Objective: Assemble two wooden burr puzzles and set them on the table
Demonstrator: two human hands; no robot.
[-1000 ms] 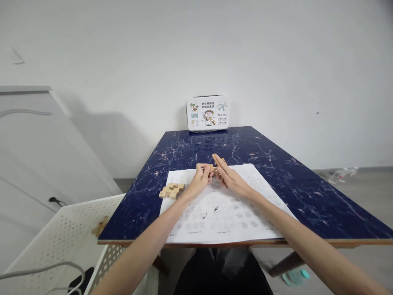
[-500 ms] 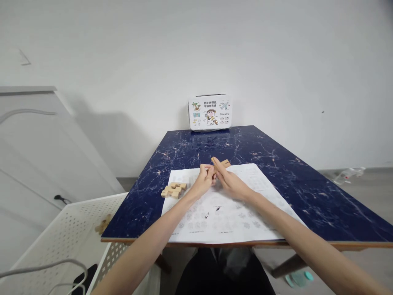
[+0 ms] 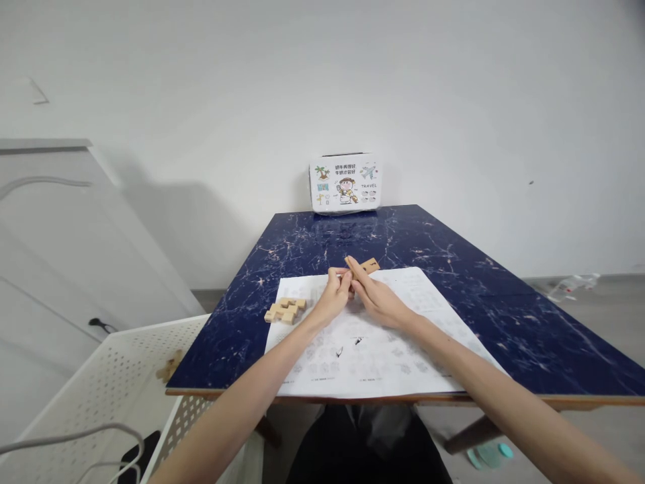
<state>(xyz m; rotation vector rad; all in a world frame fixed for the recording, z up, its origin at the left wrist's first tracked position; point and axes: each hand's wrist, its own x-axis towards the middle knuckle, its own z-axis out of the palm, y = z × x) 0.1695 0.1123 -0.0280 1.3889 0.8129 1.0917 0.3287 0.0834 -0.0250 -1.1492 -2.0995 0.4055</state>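
Note:
My left hand (image 3: 334, 294) and my right hand (image 3: 377, 300) meet above the far part of a printed paper sheet (image 3: 322, 376). Between them is a light wooden puzzle block (image 3: 371, 265) with a dark mark on its end, which sticks out beyond my right fingers. The fingers of my left hand are bent and closed on the wood. Those of my right hand lie long and pressed together along it. How the wood sits inside the hands is hidden. Several notched wooden puzzle blocks (image 3: 285, 310) lie grouped on the sheet's left edge.
The sheet lies on a dark blue marbled table (image 3: 504, 323). A white case with cartoon prints (image 3: 345, 183) stands at the back against the wall. To the left below is a white perforated bin (image 3: 121, 346) with wooden pieces (image 3: 170, 366) and a cable (image 3: 75, 435).
The wooden block between my hands has turned slightly, and a bit more of it shows past my right fingers. Both hands stay in nearly the same place.

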